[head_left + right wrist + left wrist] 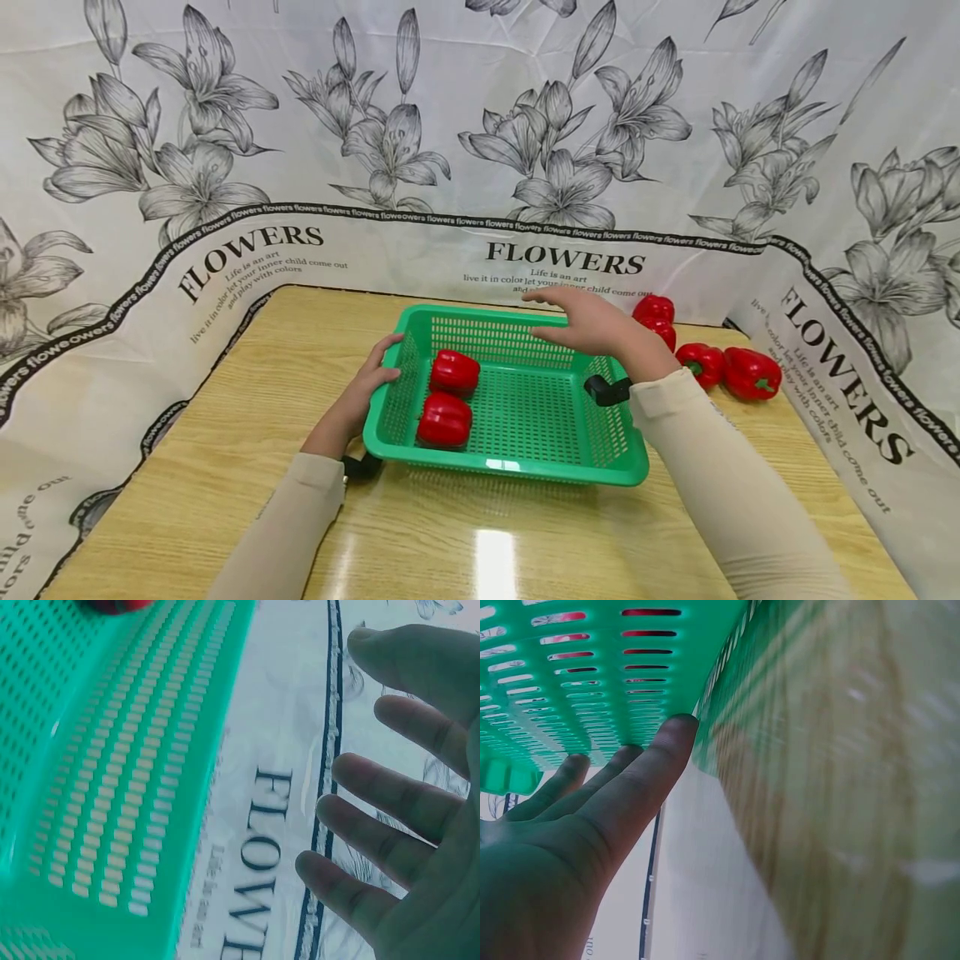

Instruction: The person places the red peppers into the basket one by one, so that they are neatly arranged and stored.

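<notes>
A green perforated plastic basket (pixel 525 479) is on the table, with two red bell peppers (pixel 454 372) lying inside at its left end. My left hand (pixel 363 392) grips the basket's left side, thumb at the rim. In the left wrist view, straight fingers (pixel 641 776) lie along the slotted outer wall (pixel 649 682). Over the back right part of the basket, my right hand (pixel 592 325) is raised with fingers spread and holds nothing. The right wrist view shows that hand's fingertips apart from the basket's rim (pixel 199 802).
Several more red bell peppers (pixel 752 373) lie on the wooden table (pixel 420 550) right of the basket, two of them partly behind my right hand and forearm. A white floral cloth (pixel 420 250) hangs around the table's back and sides. Black wrist cameras (pixel 606 390) are strapped to both wrists.
</notes>
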Tool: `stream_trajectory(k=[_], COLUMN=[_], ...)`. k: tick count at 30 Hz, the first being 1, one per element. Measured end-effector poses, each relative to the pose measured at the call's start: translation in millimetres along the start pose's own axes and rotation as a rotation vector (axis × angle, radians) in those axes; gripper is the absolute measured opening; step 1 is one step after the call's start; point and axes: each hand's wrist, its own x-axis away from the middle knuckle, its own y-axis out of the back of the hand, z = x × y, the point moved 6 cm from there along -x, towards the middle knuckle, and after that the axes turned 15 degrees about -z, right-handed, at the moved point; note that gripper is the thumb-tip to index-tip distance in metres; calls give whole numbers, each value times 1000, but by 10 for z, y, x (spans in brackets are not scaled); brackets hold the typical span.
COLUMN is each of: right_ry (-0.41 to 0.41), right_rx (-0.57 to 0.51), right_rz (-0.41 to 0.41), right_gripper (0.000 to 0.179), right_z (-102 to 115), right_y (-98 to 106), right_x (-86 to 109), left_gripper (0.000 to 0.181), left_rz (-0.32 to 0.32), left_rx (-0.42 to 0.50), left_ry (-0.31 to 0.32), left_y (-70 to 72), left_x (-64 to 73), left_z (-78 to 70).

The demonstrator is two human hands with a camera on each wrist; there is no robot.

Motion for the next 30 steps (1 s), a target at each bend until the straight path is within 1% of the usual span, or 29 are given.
stream_trajectory(k=[8,15,20,25,30], right_ry=[-36,-28,-68,-128,-146], right_rx=[57,94,113,108,104], right_rz=[-28,-52,-58,-91,-111], right_gripper=[54,50,49,47,45], right_z=[-279,-442,-619,-847,-1063], right_y=[229,416,506,571,589], right_x=[153,245,311,387,465], left_gripper=[60,61,60,60,60], left_rz=[3,-2,-4,-5,-3], left_rx=[-4,-1,-1,-1,1], left_ry=[-5,-8,-10,-15,-13], left_y=[-1,3,0,3,7], left_x=[-8,-13,-10,-9,-11], left_z=[10,14,24,22,24])
